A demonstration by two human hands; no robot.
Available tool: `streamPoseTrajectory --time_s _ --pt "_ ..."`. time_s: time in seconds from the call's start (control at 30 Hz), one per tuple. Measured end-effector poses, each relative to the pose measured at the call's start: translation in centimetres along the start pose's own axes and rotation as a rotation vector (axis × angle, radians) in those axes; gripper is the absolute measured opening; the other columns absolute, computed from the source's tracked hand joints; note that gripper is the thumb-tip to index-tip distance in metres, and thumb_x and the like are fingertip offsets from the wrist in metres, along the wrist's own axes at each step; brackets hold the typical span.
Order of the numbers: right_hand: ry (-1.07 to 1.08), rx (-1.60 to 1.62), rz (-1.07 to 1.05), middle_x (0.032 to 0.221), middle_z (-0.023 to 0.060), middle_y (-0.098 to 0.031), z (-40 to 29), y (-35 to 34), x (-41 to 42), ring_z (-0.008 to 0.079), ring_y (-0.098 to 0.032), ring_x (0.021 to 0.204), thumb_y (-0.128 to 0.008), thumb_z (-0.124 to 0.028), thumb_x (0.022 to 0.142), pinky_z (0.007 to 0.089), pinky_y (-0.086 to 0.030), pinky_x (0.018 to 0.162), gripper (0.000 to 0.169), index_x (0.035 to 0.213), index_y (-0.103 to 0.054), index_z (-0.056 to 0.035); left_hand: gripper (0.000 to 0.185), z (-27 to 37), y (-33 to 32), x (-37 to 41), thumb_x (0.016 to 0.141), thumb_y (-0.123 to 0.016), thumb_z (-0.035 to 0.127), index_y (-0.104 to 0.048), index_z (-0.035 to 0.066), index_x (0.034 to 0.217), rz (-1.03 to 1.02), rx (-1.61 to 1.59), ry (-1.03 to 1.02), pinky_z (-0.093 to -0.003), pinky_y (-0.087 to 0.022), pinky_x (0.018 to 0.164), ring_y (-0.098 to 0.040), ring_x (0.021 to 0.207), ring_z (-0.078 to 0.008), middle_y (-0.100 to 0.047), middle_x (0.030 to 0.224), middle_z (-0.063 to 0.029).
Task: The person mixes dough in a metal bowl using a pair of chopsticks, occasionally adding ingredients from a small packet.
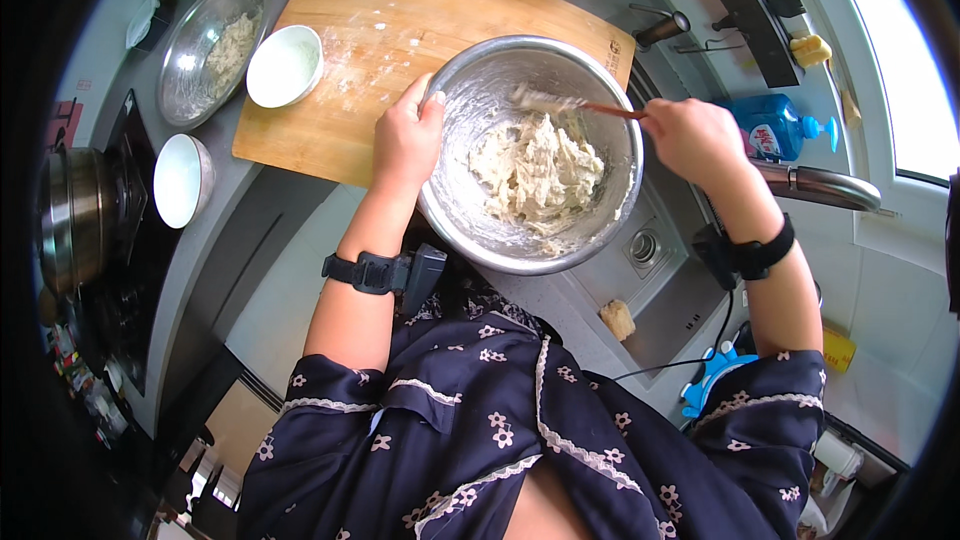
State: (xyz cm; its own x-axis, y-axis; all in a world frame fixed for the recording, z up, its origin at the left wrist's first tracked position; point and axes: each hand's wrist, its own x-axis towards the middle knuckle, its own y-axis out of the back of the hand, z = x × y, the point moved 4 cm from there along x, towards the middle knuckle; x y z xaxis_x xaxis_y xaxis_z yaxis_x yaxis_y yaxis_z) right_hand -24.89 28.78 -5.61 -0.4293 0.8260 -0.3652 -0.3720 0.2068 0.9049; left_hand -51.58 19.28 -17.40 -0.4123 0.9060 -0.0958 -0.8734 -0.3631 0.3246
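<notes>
A stainless steel mixing bowl is tilted toward me over the front edge of a wooden cutting board. My left hand grips its left rim, thumb on top. Inside lies a shaggy, wet mass of dough, with smears up the walls. My right hand holds the reddish-brown handle of a stirring utensil that reaches over the right rim. Its head is blurred and coated with dough, so its exact kind is unclear.
Left of the bowl, the flour-dusted cutting board bears a white bowl. Beyond are a metal basin with dough and another white bowl. On the right are a sink, a faucet and a blue pump bottle.
</notes>
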Motion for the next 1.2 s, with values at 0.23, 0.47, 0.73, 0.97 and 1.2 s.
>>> streamPoseTrajectory --time_s 0.23,0.47,0.73,0.97,1.2 --pt "0.031 -0.050 0.054 0.071 0.0110 -0.066 0.3 2.9 0.1 0.0304 -0.066 0.072 -0.056 -0.026 0.087 0.0407 -0.052 0.065 0.020 0.080 -0.067 -0.0117 0.028 0.1 0.0 0.0 0.091 -0.052 0.019 -0.060 0.008 0.116 0.014 0.017 -0.028 -0.0370 -0.050 0.076 -0.066 0.088 -0.0338 -0.067 0.094 -0.0189" --pt "0.057 -0.133 -0.145 0.078 0.0121 -0.068 -0.8 3.7 -0.6 0.0302 -0.066 0.078 -0.058 -0.022 0.085 0.0398 -0.053 0.069 0.017 0.084 -0.070 -0.0105 0.029 -0.5 -0.3 0.3 0.091 -0.052 0.019 -0.060 0.008 0.116 0.008 0.020 -0.015 -0.0375 -0.050 0.075 -0.066 0.086 -0.0339 -0.067 0.092 -0.0191" --pt "-0.105 -0.196 -0.224 0.075 0.0140 -0.066 -0.2 4.3 -1.5 0.0330 -0.066 0.078 -0.058 -0.025 0.088 0.0413 -0.053 0.071 0.023 0.081 -0.069 -0.0065 0.029 -0.4 -0.3 0.3 0.091 -0.053 0.019 -0.060 0.007 0.116 0.004 -0.010 -0.050 -0.0375 -0.050 0.075 -0.066 0.087 -0.0341 -0.067 0.093 -0.0196" --pt "0.037 0.052 -0.188 0.081 0.0143 -0.066 -2.2 3.6 -1.0 0.0329 -0.065 0.083 -0.060 -0.009 0.083 0.0411 -0.052 0.072 0.021 0.105 -0.059 -0.0079 0.030 -0.4 -0.2 0.4 0.091 -0.053 0.020 -0.060 0.007 0.116 -0.012 0.027 -0.001 -0.0379 -0.050 0.077 -0.065 0.089 -0.0347 -0.067 0.095 -0.0204" --pt "0.059 -0.118 -0.156 0.067 0.0121 -0.063 -1.9 2.1 -2.0 0.0317 -0.065 0.070 -0.058 -0.018 0.087 0.0423 -0.051 0.065 0.014 0.098 -0.064 -0.0111 0.031 -0.7 -0.4 0.4 0.090 -0.052 0.021 -0.060 0.006 0.116 0.013 0.015 -0.032 -0.0394 -0.050 0.078 -0.065 0.092 -0.0363 -0.066 0.097 -0.0212"
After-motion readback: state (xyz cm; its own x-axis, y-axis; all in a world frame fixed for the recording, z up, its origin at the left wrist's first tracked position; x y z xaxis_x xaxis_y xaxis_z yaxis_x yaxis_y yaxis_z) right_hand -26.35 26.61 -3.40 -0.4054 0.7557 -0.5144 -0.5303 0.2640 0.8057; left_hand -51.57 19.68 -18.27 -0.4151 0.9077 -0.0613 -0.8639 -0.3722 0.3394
